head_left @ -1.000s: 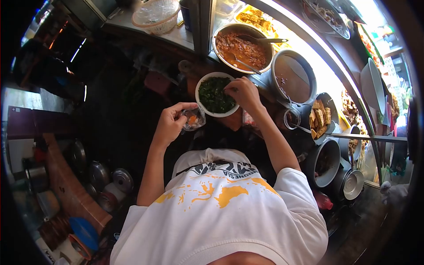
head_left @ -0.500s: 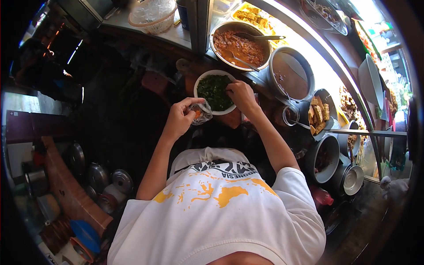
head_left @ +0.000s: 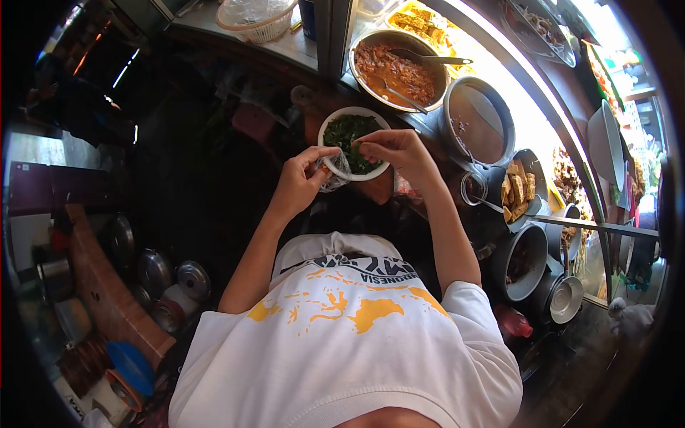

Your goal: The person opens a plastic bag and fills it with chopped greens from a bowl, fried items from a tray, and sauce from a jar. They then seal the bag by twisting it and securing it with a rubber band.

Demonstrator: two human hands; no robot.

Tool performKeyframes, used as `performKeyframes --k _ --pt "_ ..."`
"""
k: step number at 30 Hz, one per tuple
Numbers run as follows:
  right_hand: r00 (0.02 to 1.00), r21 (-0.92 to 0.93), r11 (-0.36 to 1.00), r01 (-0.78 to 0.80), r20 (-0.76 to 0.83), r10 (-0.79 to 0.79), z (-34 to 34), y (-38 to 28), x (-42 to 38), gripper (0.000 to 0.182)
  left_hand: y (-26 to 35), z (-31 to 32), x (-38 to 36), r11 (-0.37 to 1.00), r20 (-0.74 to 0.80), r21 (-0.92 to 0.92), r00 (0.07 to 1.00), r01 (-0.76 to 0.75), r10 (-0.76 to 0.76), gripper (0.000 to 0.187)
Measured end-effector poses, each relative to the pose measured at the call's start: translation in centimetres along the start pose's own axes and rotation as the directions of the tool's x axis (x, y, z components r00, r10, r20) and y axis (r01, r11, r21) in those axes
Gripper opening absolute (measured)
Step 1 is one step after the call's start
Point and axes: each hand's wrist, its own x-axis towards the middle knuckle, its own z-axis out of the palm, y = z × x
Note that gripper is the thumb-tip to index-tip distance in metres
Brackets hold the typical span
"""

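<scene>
My left hand [head_left: 300, 182] pinches the top of a small clear plastic bag [head_left: 338, 172], with a bit of orange showing in it. The bag hangs at the near-left rim of a white bowl [head_left: 384, 120]. Dark green chopped leaves [head_left: 347, 129] fill that bowl. Above its right side is my right hand [head_left: 408, 158], thumb and fingertips pressed together and pointing toward the bag. Whatever lies between those fingertips is too small to make out.
Beyond the bowl stand a pan of red-brown stew [head_left: 396, 78] with spoons and a large grey pot [head_left: 479, 121]. To the right are a glass jar [head_left: 473, 187], fried pieces [head_left: 519, 187] and a dark pot [head_left: 526, 262]. A white basket [head_left: 257, 21] sits at the upper left.
My right hand has lifted out of the greens and drawn back slightly, its fingertips now pinched near the bag. The left hand still holds the bag, now slightly farther right.
</scene>
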Motion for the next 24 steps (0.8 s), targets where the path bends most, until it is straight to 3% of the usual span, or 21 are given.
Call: performKeyframes --k 1,3,5,8,14,17,20,24 --pt "1.000 -0.101 0.995 -0.009 0.013 0.011 1.1 -0.7 -0.5 0.019 -0.1 -0.1 -0.1 1.000 0.013 0.000 1.000 -0.006 0.006 0.046" --pt "0.985 -0.337 0.925 0.174 0.047 -0.168 3.1 -0.5 -1.0 0.018 -0.5 0.0 -0.3 0.999 0.011 -0.030 1.000 -0.028 0.028 0.042" --pt "0.847 -0.558 0.660 0.503 0.167 -0.504 4.7 0.3 -1.2 0.017 -1.5 0.3 -0.6 0.994 -0.024 -0.086 0.998 -0.060 0.058 0.036" --pt "0.923 -0.660 0.670 0.339 0.096 -0.372 5.4 -1.2 -2.2 0.014 -1.1 0.1 -1.4 0.994 -0.010 -0.101 1.000 -0.031 0.030 0.040" --pt "0.869 -0.700 0.590 0.403 0.090 -0.487 5.4 -1.7 -2.7 0.010 -0.2 0.1 -2.6 1.000 0.033 -0.011 0.999 -0.027 0.027 0.046" --pt "0.854 -0.579 0.668 0.468 0.102 -0.510 4.8 -1.0 -3.0 0.010 0.4 0.4 -2.7 0.997 0.027 0.029 0.997 -0.074 0.073 0.047" --pt "0.857 -0.524 0.725 0.448 0.019 -0.516 4.3 -1.7 -4.0 0.015 -0.1 1.3 -2.7 0.989 -0.041 0.000 0.988 -0.146 0.146 0.050" --pt "0.880 -0.501 0.783 0.369 -0.083 -0.468 3.2 -1.2 -5.6 0.016 1.3 2.0 -2.8 0.988 0.021 0.072 0.991 -0.133 0.132 0.052"
